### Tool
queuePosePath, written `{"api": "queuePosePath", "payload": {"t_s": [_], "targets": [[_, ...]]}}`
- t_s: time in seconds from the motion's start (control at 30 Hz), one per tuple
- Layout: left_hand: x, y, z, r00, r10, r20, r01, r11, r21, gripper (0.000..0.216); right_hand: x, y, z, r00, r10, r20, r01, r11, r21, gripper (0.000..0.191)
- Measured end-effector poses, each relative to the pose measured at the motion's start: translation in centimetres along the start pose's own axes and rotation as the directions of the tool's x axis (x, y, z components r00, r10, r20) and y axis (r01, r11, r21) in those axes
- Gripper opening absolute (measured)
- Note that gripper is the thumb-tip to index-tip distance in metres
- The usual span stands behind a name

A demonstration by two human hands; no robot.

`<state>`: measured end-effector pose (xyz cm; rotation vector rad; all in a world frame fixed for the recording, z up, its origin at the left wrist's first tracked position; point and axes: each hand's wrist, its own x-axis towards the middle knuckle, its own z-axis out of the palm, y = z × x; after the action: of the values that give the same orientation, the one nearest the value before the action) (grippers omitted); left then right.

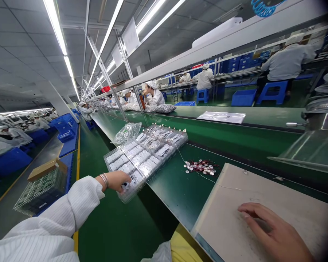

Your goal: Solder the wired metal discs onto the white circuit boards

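Observation:
My left hand (117,181), in a white sleeve with a bracelet at the wrist, reaches out to the near corner of a clear plastic tray (144,158) filled with small white parts. Its fingers curl onto a small part at the tray's edge. My right hand (273,229) rests on a grey work mat (229,203), fingers bent and lightly spread, nothing in it. A small pile of round metal discs with red wires (200,166) lies on the green bench between tray and mat. A coil of thin wire (153,141) sits on the tray.
A crumpled clear bag (127,133) lies behind the tray. The green bench (180,189) runs far back, with seated workers in white along it. A boxed rack (41,185) and blue crates stand in the aisle at left. A clear cover (308,151) stands at right.

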<state>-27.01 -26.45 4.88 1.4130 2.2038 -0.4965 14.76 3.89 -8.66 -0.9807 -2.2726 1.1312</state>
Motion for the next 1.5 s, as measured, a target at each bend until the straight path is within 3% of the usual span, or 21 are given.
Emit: {"api": "queuePosePath", "payload": {"t_s": [0.2, 0.3, 0.37, 0.5, 0.6, 0.7, 0.8, 0.93, 1.07, 1.17, 1.23, 1.37, 1.43, 1.5], "targets": [[0.1, -0.7, -0.3, 0.998, 0.027, -0.057, -0.039, 0.977, -0.209, 0.025, 0.2, 0.6, 0.0, 0.999, -0.015, 0.039, 0.016, 1.000, -0.008, 0.046], [-0.6, 0.2, -2.2, 0.974, 0.050, -0.223, -0.134, 0.917, -0.377, 0.028, 0.2, 0.4, -0.2, 0.998, -0.049, 0.037, 0.049, 0.999, 0.002, 0.043], [-0.9, 2.1, -3.7, 0.924, 0.058, -0.378, -0.254, 0.832, -0.494, 0.034, 0.0, -0.2, -0.4, 0.996, -0.078, 0.032, 0.078, 0.997, 0.010, 0.040], [1.2, 9.2, -5.7, 0.817, 0.086, -0.570, -0.518, 0.543, -0.661, 0.042, -0.6, -3.1, -0.7, 0.989, -0.142, 0.044, 0.141, 0.990, 0.026, 0.033], [5.1, 16.7, -5.7, 0.791, 0.165, -0.589, -0.609, 0.301, -0.733, 0.046, -1.1, -5.6, -1.5, 0.973, -0.221, 0.069, 0.217, 0.974, 0.061, 0.026], [9.2, 24.3, -4.9, 0.803, 0.294, -0.518, -0.564, 0.097, -0.820, 0.045, -1.5, -6.8, -2.9, 0.976, -0.217, 0.028, 0.214, 0.973, 0.084, 0.019], [12.0, 30.4, -4.2, 0.788, 0.469, -0.399, -0.455, 0.006, -0.891, 0.041, -1.9, -6.1, -4.6, 0.992, -0.080, -0.092, 0.095, 0.982, 0.162, 0.024], [14.2, 35.0, -4.0, 0.721, 0.624, -0.299, -0.407, 0.033, -0.913, 0.037, -2.4, -3.6, -6.7, 0.976, 0.114, -0.185, -0.069, 0.970, 0.233, 0.033], [15.7, 36.6, -3.7, 0.600, 0.725, -0.339, -0.691, 0.255, -0.676, 0.040, -2.5, -1.6, -8.1, 0.964, 0.187, -0.192, -0.142, 0.964, 0.227, 0.023], [16.2, 36.7, -2.8, 0.551, 0.748, -0.370, -0.803, 0.355, -0.479, 0.046, -2.8, -1.1, -8.3, 0.964, 0.187, -0.189, -0.151, 0.970, 0.191, 0.018], [16.3, 36.5, -2.2, 0.503, 0.763, -0.407, -0.847, 0.340, -0.409, 0.046, -3.1, -1.2, -8.1, 0.977, 0.155, -0.146, -0.136, 0.981, 0.135, 0.017], [16.2, 35.8, -2.0, 0.349, 0.829, -0.438, -0.932, 0.256, -0.258, 0.048, -3.8, -1.4, -7.6, 0.998, 0.051, -0.035, -0.054, 0.993, -0.107, 0.027], [16.2, 35.4, -2.4, 0.330, 0.854, -0.401, -0.941, 0.265, -0.210, 0.050, -4.0, -1.2, -7.5, 0.999, 0.041, -0.006, -0.041, 0.983, -0.177, 0.022], [16.4, 34.9, -2.8, 0.345, 0.859, -0.378, -0.936, 0.285, -0.206, 0.053, -4.1, -0.9, -7.6, 0.998, 0.051, 0.032, -0.044, 0.981, -0.190, 0.016]]}}
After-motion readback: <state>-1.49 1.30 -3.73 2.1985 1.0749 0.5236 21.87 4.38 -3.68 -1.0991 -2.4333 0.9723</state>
